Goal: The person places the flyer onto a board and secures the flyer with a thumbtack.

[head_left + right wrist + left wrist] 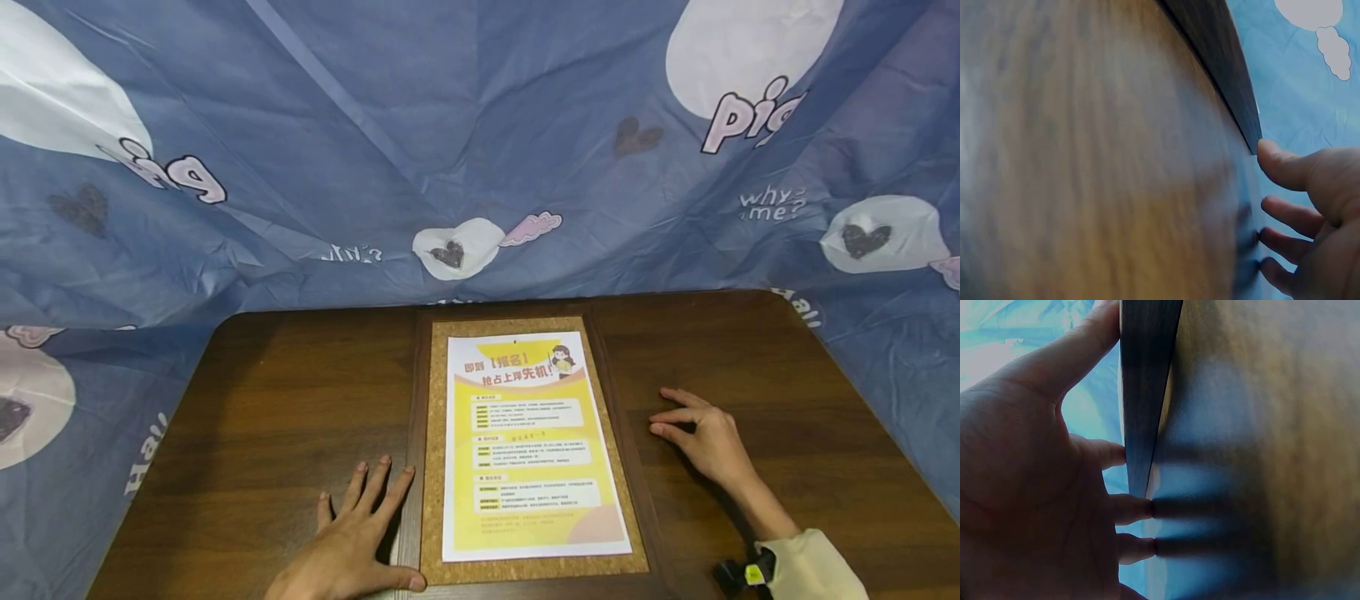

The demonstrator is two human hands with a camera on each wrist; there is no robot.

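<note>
A corkboard [436, 467] with a dark wooden frame [625, 433] lies on the table, and a yellow and white printed poster [525, 467] covers most of its cork. A small dark dot marks the poster's top middle. My left hand [341, 546] rests at the board's lower left with fingers spread, the thumb against the frame. In the left wrist view, the thumb and fingers meet the frame's dark side [1144, 381] and the table. To the board's right, my right hand [708, 446] rests on the table, loosely bent and holding nothing. Its thumb tip overlaps the frame's end [1229, 69] in the right wrist view.
The brown wooden table [300, 392] has rounded far corners. Behind it hangs a blue cloth [360, 167] printed with hearts and lettering, which also drops past both sides. A black strap with a yellow-green label [753, 574] sits at the right sleeve [810, 567].
</note>
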